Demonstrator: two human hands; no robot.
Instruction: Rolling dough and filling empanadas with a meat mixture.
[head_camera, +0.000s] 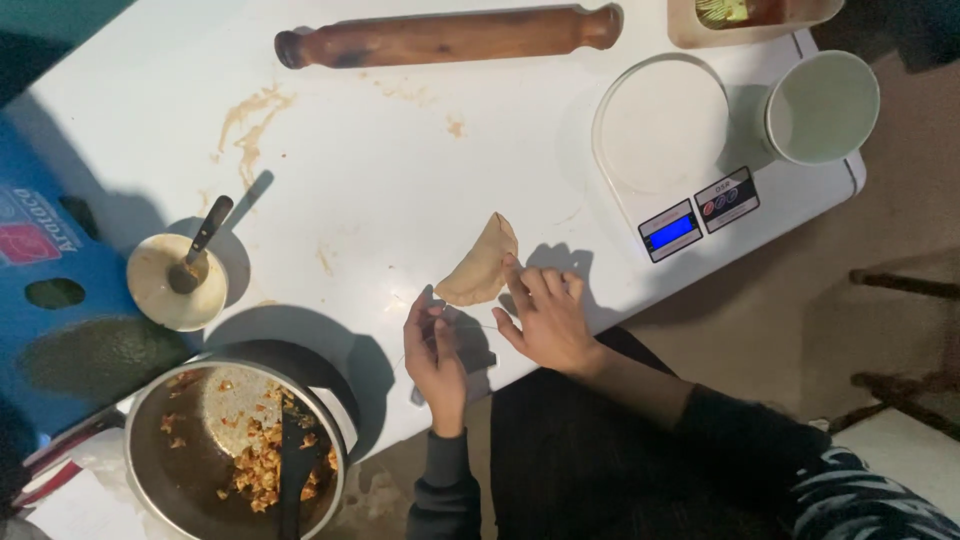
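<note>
Home kitchen work area, informal. White table (400, 170) used as a cooking surface, smeared with brown paste and flour marks. Wooden rolling pin (450, 36) lying at the far edge. Digital kitchen scale (680, 150) with round white platform and lit blue display. White cup (822, 106) beside the scale. Small bowl (175, 282) with a spoon standing in it. Metal pot (235, 445) holding cooked, chopped filling and a dark spatula. Folded dough pastry (482, 265) on the table. Bare floor and chair legs visible at right, suggesting a domestic room rather than a commercial kitchen.
</note>
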